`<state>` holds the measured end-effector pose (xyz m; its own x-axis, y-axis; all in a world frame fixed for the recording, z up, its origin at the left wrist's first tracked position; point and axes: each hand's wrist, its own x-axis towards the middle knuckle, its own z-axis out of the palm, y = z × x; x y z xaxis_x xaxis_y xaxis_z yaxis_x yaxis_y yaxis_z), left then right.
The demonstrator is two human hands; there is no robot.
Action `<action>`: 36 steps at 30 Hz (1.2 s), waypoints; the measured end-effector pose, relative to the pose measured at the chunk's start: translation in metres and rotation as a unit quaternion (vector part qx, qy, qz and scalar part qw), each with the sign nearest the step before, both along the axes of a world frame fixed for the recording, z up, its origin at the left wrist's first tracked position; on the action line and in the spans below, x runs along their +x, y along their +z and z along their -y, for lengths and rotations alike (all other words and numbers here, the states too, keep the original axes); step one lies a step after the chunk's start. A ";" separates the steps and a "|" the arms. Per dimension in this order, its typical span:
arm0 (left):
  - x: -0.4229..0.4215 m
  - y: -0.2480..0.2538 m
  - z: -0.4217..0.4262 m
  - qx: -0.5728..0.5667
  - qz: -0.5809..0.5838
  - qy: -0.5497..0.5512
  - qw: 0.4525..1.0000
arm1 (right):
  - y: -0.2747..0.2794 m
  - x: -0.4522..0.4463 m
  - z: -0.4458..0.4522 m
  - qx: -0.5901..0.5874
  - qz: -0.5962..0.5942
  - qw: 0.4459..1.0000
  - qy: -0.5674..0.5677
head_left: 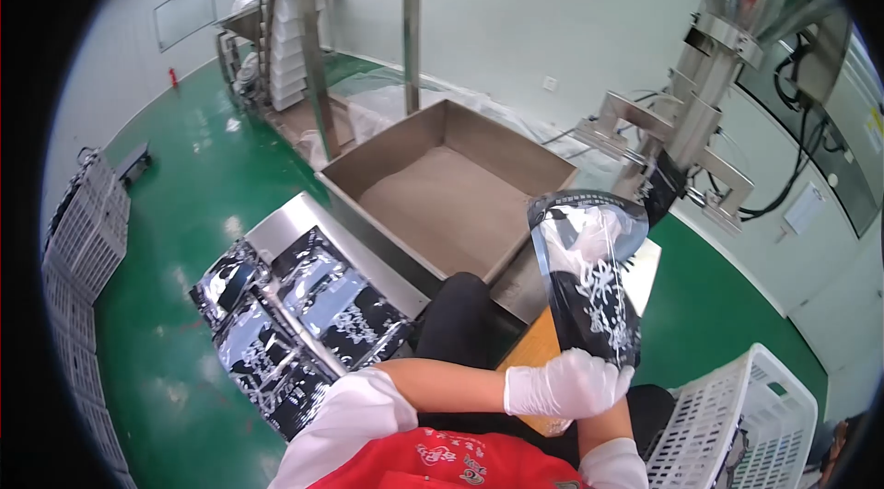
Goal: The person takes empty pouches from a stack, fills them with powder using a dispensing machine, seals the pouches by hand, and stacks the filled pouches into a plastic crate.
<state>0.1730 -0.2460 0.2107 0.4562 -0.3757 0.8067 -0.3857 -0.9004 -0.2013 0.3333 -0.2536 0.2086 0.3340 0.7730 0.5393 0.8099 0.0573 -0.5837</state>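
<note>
A black pouch [603, 305] with white lettering and a clear window stands upright in front of me. My left hand [569, 385], in a white glove, pinches the pouch's near end. My right forearm passes beneath the left glove. Through the shiny window shows my gloved right hand [585, 240]; whether it is inside or behind the pouch I cannot tell, and film and reflections blur its fingers. More flat black pouches [345, 305] lie in two rows to my left, on a metal tray [287, 224].
A square metal bin [387, 245] holding brownish powder stands ahead. At the right is a filling machine [700, 111] with a dark pouch at its outlet. A white plastic basket [727, 406] stands near my right side. Crates [87, 250] line the left wall, and a bucket conveyor [287, 38] rises behind.
</note>
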 end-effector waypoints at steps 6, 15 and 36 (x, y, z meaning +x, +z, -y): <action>-0.033 0.009 0.010 -0.027 -0.024 -0.007 0.999 | -0.050 -0.020 0.042 0.031 0.019 0.996 0.085; -0.037 0.010 0.009 0.025 -0.165 -0.040 0.985 | -0.037 -0.016 0.043 0.042 0.046 0.993 0.101; 0.038 0.008 -0.147 -0.637 -0.368 -0.093 0.671 | 0.020 -0.039 0.037 -0.001 0.275 0.958 0.085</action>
